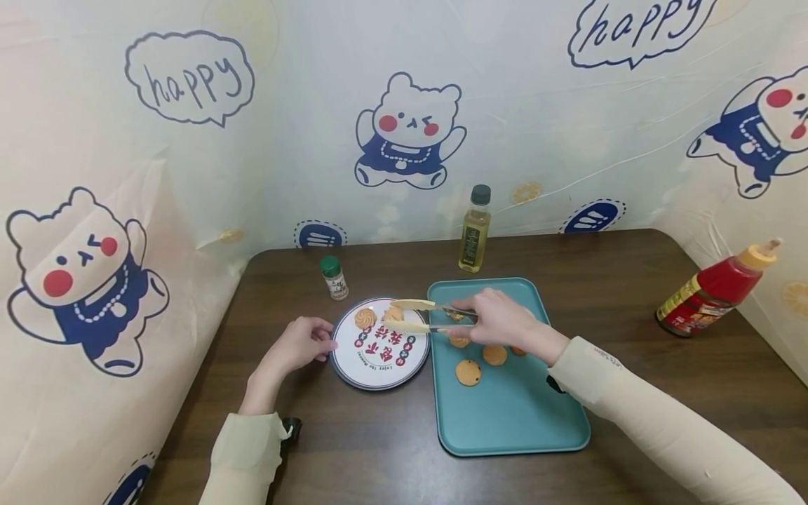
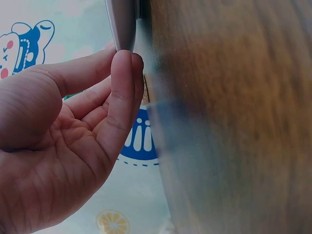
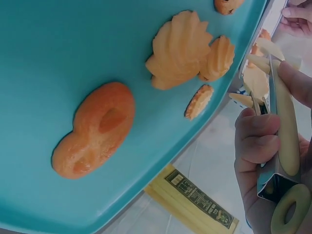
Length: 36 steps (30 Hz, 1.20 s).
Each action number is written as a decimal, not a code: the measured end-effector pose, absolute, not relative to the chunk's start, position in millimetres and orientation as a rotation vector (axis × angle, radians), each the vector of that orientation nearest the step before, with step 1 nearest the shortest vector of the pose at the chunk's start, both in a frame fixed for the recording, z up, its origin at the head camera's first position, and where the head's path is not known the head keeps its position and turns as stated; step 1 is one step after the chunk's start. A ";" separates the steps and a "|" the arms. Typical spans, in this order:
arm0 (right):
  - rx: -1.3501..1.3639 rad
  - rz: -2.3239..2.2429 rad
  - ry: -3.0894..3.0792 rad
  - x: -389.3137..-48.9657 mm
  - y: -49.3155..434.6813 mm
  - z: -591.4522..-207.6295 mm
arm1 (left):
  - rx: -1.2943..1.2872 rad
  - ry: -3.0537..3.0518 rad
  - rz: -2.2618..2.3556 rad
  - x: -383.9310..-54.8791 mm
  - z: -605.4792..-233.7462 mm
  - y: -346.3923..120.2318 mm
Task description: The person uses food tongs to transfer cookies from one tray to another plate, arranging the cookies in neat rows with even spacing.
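Observation:
My left hand (image 1: 306, 342) pinches the left rim of a round white plate (image 1: 347, 365) with blue edging and printed characters. In the left wrist view, thumb and fingers meet on the plate's edge (image 2: 124, 24). Tongs with pale yellow tips (image 1: 409, 327) are gripped in my right hand (image 1: 501, 319), which is above the teal tray (image 1: 517, 421). Their tips reach over the plate, either side of a swirled cookie (image 1: 394, 313); whether they touch it I cannot tell. Another swirled cookie (image 1: 365, 318) lies beside it. Several cookies lie on the tray, including a round one (image 1: 468, 373).
Behind the plate stands a small green-capped shaker (image 1: 334, 278). An oil bottle (image 1: 475, 230) is upright behind the tray. A red squeeze bottle (image 1: 713, 291) with a yellow cap is at the right of the wooden table (image 1: 366, 456). Patterned cloth (image 1: 303, 140) hangs around the table.

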State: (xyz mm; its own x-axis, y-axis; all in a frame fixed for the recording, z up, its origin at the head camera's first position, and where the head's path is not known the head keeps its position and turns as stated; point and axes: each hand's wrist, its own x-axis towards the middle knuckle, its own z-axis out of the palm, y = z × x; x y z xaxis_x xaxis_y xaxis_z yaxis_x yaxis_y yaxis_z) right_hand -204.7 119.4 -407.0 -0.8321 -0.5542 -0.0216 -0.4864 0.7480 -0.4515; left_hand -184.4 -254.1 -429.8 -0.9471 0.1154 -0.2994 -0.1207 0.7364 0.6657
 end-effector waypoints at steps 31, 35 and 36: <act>-0.839 -0.692 2.850 -200.0 128.3 -400.8 | 0.008 2.610 1.038 -184.9 -433.2 -255.6; -0.836 -0.695 2.875 -199.4 136.9 -396.3 | 0.010 2.613 1.033 -185.6 -431.6 -254.7; -0.837 -0.692 2.882 -199.3 139.4 -395.3 | 0.011 2.613 1.033 -185.8 -431.0 -254.4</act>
